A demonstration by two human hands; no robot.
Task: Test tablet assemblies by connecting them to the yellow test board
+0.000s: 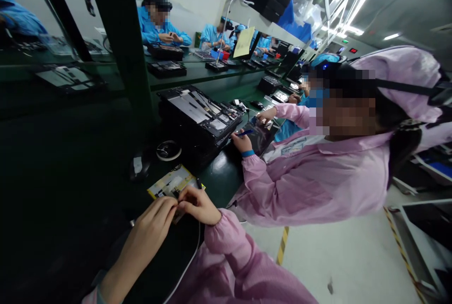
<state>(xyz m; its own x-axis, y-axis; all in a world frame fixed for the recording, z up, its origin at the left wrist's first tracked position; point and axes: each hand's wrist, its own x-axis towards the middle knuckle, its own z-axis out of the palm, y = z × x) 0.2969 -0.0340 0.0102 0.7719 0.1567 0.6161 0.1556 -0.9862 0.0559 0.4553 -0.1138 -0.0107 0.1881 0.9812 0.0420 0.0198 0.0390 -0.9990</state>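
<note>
My left hand (pixel 152 225) and my right hand (pixel 197 205) meet at the near edge of the dark green bench (pixel 219 179). Their fingertips pinch together over a small dark part (pixel 175 194) that I cannot make out. The part rests on a yellow and white printed card (pixel 168 183). Both hands are closed in a pinch. My pink sleeve (pixel 229 247) covers the right forearm. A white cable (pixel 190 257) runs under my right wrist.
A black tray of parts (pixel 197 113) stands beyond the card, with a round tape roll (pixel 168 150) and a dark mouse-shaped object (pixel 137 166) to its left. A co-worker in a pink coat (pixel 310 176) sits close on my right, holding a blue pen (pixel 245 132). Workers in blue sit across the bench.
</note>
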